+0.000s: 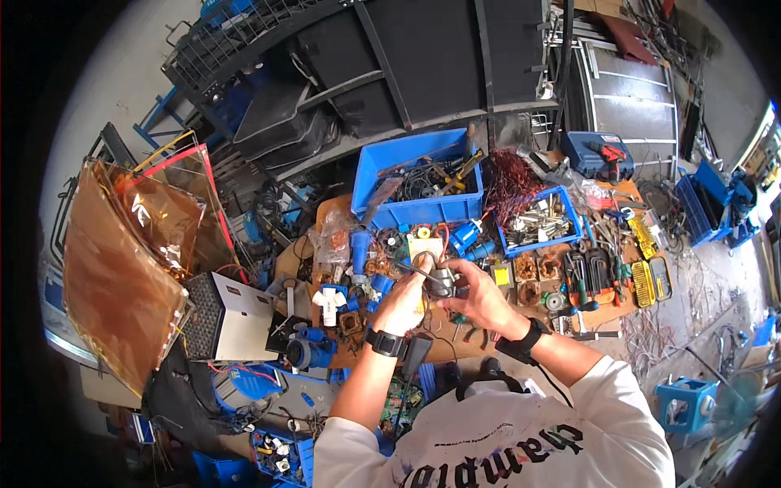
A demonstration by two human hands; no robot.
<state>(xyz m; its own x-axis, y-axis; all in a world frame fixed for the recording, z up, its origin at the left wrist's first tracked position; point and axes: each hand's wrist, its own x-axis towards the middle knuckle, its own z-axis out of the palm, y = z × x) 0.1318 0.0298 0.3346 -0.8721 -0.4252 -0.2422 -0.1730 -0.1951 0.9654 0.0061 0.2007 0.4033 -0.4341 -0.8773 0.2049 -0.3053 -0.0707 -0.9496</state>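
Note:
In front of me, above the bench's front half, my left hand and my right hand come together around a small dark grey, rounded part. A dark cable seems to run from it across my left fingers. My left thumb and fingers press on its left side. From the right, my right thumb and fingers grip it. Its underside is hidden by my hands, and I cannot make out its exact kind. Just beyond my hands lies a cream-yellow plate.
A large blue bin of tools and wires stands at the back of the wooden bench. A smaller blue tray holds metal pieces. Red-brown wire is heaped between them. Pliers, clamps and a white fitting lie around.

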